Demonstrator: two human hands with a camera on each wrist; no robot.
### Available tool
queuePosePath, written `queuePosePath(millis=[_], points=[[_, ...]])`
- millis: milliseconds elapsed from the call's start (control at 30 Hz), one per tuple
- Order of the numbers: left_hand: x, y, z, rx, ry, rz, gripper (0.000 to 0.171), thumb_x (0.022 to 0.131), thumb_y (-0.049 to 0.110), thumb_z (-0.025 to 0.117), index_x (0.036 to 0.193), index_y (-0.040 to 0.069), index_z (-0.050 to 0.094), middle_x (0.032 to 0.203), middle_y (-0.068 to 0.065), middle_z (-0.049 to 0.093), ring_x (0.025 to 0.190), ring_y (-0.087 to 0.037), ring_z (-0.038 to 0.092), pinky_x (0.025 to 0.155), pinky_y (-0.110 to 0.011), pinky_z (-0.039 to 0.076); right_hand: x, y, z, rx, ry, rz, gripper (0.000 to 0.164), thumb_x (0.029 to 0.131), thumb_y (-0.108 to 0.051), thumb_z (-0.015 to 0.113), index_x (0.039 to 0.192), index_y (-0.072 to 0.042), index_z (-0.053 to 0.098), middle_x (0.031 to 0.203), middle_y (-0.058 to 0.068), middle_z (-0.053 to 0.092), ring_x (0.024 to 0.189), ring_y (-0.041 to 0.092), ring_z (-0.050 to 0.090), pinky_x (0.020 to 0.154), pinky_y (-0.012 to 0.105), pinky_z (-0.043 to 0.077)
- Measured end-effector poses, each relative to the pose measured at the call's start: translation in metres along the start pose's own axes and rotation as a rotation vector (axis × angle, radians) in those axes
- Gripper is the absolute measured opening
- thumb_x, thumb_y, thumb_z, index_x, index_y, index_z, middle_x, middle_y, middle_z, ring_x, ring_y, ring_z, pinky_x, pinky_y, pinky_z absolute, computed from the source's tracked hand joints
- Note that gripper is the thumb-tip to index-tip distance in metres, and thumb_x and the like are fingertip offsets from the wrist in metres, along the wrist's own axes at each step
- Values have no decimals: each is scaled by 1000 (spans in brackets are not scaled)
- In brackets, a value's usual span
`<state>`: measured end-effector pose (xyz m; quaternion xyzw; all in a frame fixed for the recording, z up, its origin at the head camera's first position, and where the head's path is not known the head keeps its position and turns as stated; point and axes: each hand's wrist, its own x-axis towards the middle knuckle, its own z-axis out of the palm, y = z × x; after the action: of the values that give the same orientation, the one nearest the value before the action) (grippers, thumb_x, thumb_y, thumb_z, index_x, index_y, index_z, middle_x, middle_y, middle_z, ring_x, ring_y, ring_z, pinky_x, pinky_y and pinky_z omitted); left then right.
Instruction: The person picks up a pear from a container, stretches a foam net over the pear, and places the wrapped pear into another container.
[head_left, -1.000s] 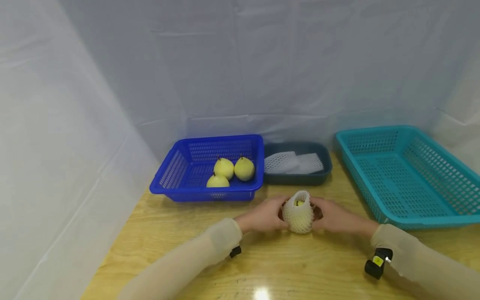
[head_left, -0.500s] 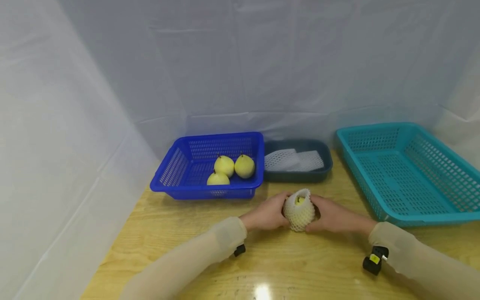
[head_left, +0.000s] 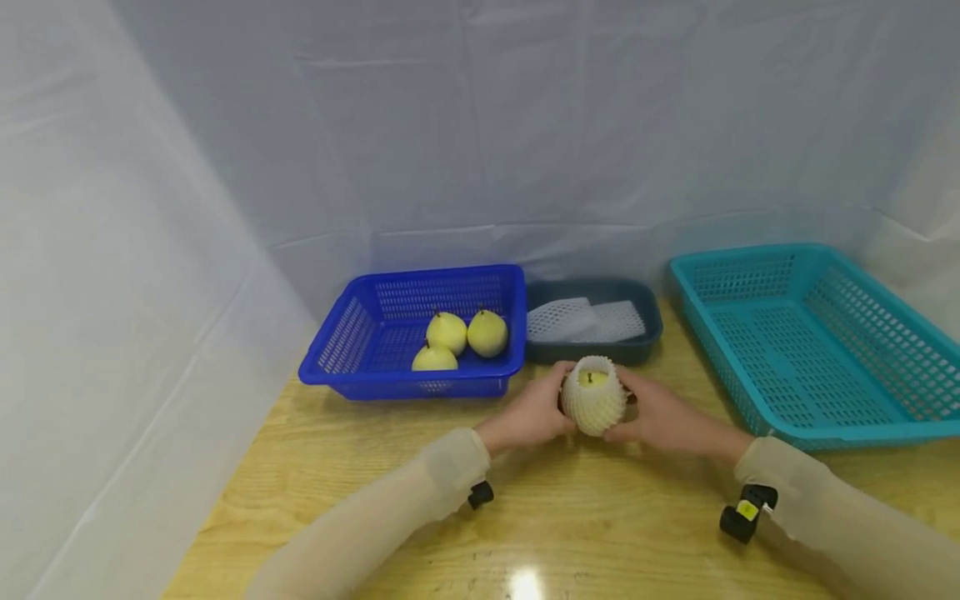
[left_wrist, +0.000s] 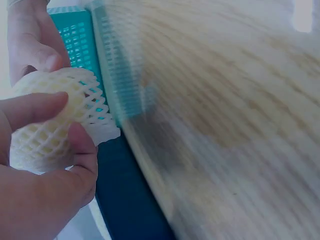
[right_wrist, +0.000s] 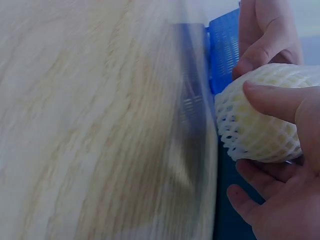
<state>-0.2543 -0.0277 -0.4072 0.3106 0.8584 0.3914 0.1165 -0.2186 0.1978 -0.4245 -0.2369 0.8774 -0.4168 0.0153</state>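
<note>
A yellow pear (head_left: 594, 379) sits inside a white foam net sleeve (head_left: 594, 410), its stem showing through the open top in the head view. My left hand (head_left: 534, 410) grips the sleeved pear from the left, thumb and fingers on the netting. On the other side my right hand (head_left: 662, 418) holds it too, the thumb lying across the mesh in the right wrist view. In the left wrist view the net (left_wrist: 45, 145) wraps the fruit closely and its loose end sticks out past my fingers.
At the back left stands a blue basket (head_left: 412, 377) with three pears (head_left: 487, 333). Beside it a dark green tray (head_left: 592, 353) holds white foam nets (head_left: 585, 321). A teal basket (head_left: 780, 350) stands at the right on the wooden table (head_left: 600, 533).
Both hands have moved the netted pear slightly away from the body, toward the dark tray. The sleeve's opening has turned more upright and looks rounder, showing more of the pear's top.
</note>
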Motion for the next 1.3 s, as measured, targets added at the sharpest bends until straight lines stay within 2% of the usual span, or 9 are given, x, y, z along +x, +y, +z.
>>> queuePosePath(millis=[133,333,467,700,833,1000,1100,1200,1300], points=[[-3,4,-4,-74,-3,11,91,72,4,84,150,9,37,134,-10,59,114,-15,60,95,-28,50,-1,-6,-3,21,24,11,91,79,-26,87,152,-5,36,142,16,55,122,33,58,100,52,49],[-5,5,-6,-209,-14,4,86,76,29,88,146,14,40,125,-1,60,108,-11,60,93,-27,51,-1,-13,-4,3,42,15,88,81,-28,85,151,-5,37,141,15,56,120,31,60,99,49,51],[-5,6,-4,-201,26,-3,91,73,34,90,146,15,40,124,1,60,107,-10,60,93,-27,51,-2,-16,-4,-1,51,17,90,82,-31,84,152,-3,35,140,18,55,119,33,60,98,51,51],[-4,8,0,-198,63,10,88,71,20,86,145,11,39,124,-6,60,105,-12,60,91,-26,51,-3,-19,-8,11,45,-7,94,83,-31,84,155,-3,30,145,22,50,121,37,58,96,53,52],[-5,9,0,-267,41,29,84,69,8,81,143,7,40,123,-8,59,103,-12,59,91,-25,51,-5,-18,-13,39,4,-23,89,87,-29,80,156,-5,29,147,21,48,121,36,57,97,53,51],[-9,13,-3,-333,10,44,84,69,2,78,143,7,39,124,-9,58,103,-11,58,90,-24,51,-7,-17,-18,77,-41,-48,86,92,-26,75,158,-4,25,153,21,41,130,37,51,100,53,48],[-12,16,-5,-368,-11,50,85,71,0,77,146,7,36,126,-11,58,105,-11,58,90,-25,52,-8,-18,-20,116,-54,-64,88,91,-22,75,159,-6,21,155,20,38,134,37,48,103,49,48],[-14,18,-8,-421,-40,71,85,74,-3,74,148,7,33,131,-16,57,108,-14,59,91,-27,53,-9,-21,-21,147,-56,-67,92,89,-21,78,160,-8,21,153,17,41,131,34,50,103,42,49],[-16,20,-8,-456,-57,92,85,76,-5,71,149,7,28,134,-22,56,110,-18,59,91,-29,53,-9,-25,-20,161,-49,-63,93,87,-22,79,160,-10,22,149,15,46,128,31,53,101,42,49]])
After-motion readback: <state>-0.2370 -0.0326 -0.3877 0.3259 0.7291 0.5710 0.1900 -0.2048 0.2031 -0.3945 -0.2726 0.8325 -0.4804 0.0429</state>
